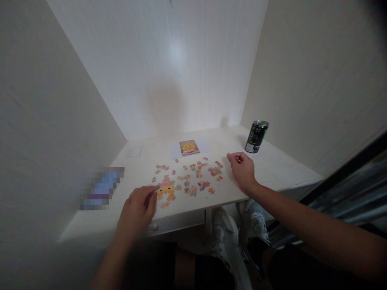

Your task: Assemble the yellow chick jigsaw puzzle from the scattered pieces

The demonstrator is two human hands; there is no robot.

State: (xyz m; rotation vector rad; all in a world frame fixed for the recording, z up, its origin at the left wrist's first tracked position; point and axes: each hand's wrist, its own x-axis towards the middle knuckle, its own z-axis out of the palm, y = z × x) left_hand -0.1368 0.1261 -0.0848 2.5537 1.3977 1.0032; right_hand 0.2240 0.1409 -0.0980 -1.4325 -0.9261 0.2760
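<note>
Several loose jigsaw pieces (193, 177) lie scattered on a pale wooden desk (272, 165). A partly joined yellow and pink cluster of pieces (166, 190) sits near the front edge. My left hand (137, 211) rests at the desk's front edge with its fingers curled, fingertips touching the left side of that cluster. My right hand (243, 171) lies on the desk just right of the scattered pieces, fingers curled loosely inward; whether it holds a piece is hidden. A small reference picture (189, 147) lies on white paper at the back.
A dark drink can with a green top (256, 137) stands at the back right. A blurred blue object (101, 188) lies at the left end. Walls enclose the desk on three sides. White shoes (229, 233) show under the desk.
</note>
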